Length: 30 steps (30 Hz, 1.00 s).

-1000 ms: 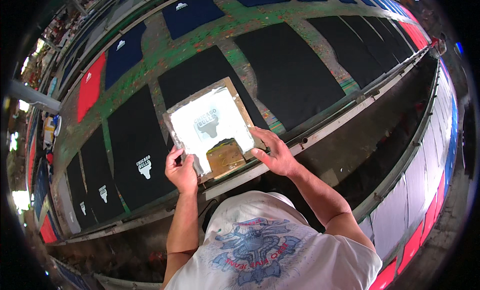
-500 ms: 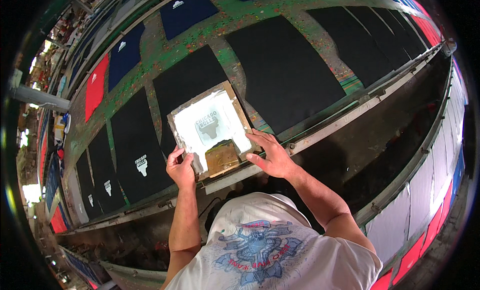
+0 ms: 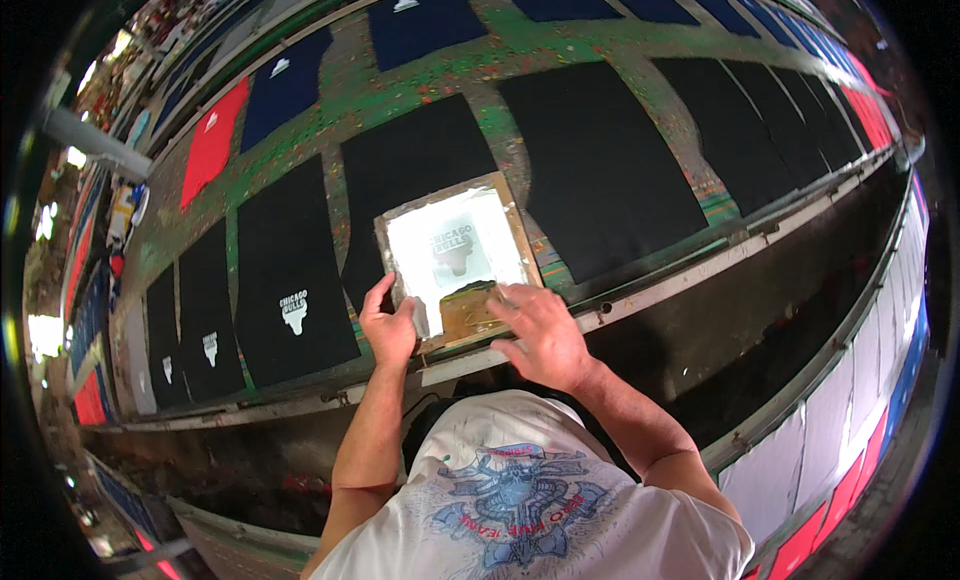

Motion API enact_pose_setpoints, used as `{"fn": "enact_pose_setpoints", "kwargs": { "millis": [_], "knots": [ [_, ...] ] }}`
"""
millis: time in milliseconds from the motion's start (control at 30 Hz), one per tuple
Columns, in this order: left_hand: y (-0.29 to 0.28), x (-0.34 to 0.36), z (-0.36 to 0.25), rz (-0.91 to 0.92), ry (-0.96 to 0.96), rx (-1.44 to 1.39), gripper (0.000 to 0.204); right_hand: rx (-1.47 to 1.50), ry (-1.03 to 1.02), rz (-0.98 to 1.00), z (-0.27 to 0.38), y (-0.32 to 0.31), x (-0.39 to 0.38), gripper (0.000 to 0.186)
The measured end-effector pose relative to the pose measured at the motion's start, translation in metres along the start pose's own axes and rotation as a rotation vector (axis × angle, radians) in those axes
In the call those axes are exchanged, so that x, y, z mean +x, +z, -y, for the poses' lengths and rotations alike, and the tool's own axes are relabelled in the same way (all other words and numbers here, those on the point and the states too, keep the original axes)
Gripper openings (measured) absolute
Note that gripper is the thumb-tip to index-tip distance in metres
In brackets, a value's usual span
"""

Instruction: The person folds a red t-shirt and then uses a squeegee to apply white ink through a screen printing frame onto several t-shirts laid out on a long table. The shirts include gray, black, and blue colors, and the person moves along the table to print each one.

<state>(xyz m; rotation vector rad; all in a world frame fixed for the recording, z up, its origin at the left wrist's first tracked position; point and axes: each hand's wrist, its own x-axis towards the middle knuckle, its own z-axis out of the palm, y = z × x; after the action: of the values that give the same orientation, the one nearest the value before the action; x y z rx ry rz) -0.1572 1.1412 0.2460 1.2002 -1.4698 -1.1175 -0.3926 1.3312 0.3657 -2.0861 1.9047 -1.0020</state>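
A squarish wooden-framed screen coated with bright white paste [image 3: 410, 235] lies at the centre of the frame, over the near end of a long black cloth panel [image 3: 415, 160]; it seems squared to that end, where the neighbouring black panel [image 3: 285, 235] at left carries its white emblem [image 3: 293, 310]. The bare left hand [image 3: 388, 325] grips the screen's lower left edge between thumb and fingers, probably to steady it. The bare right hand [image 3: 545, 335], blurred, is open with fingers spread over the lower right corner; whether it touches cannot be told. The screen hides the cloth beneath, and the right hand covers part of its wooden rim. Navy panels [image 3: 430, 25] and a red panel [image 3: 214, 145] lie across the green, paint-speckled surface [image 3: 345, 100] in the upper part of the frame. A pale metal rail [image 3: 650, 302] borders the near edge, and a grey post [image 3: 95, 145] blocks some of the upper left.
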Motion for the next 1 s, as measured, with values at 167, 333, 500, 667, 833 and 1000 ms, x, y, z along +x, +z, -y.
{"fn": "enact_pose_setpoints", "kwargs": {
  "millis": [167, 333, 500, 667, 833, 1000],
  "knots": [
    [-0.012, 0.003, -0.025, 0.089, 0.465, 0.451, 0.044, -0.235, -0.219, 0.168, 0.008, 0.015, 0.041, 0.050],
    [-0.023, 0.016, -0.054, 0.200, 0.552, 0.672, 0.032, -0.058, -0.189, 0.243, 0.008, 0.017, 0.087, 0.033],
    [-0.023, 0.018, -0.061, 0.256, 0.531, 0.749, 0.030, -0.043, 0.032, 0.416, 0.011, 0.001, 0.090, 0.036],
    [-0.026, 0.022, -0.052, 0.256, 0.557, 0.742, 0.030, -0.085, 0.234, 0.367, 0.028, 0.016, 0.057, 0.061],
    [-0.028, 0.021, -0.054, 0.258, 0.544, 0.778, 0.032, -0.238, 0.014, 0.394, 0.026, 0.028, 0.084, 0.058],
    [-0.024, 0.021, -0.059, 0.250, 0.507, 0.797, 0.026, -0.167, -0.058, 0.231, -0.015, 0.049, 0.131, 0.050]
  ]
}}
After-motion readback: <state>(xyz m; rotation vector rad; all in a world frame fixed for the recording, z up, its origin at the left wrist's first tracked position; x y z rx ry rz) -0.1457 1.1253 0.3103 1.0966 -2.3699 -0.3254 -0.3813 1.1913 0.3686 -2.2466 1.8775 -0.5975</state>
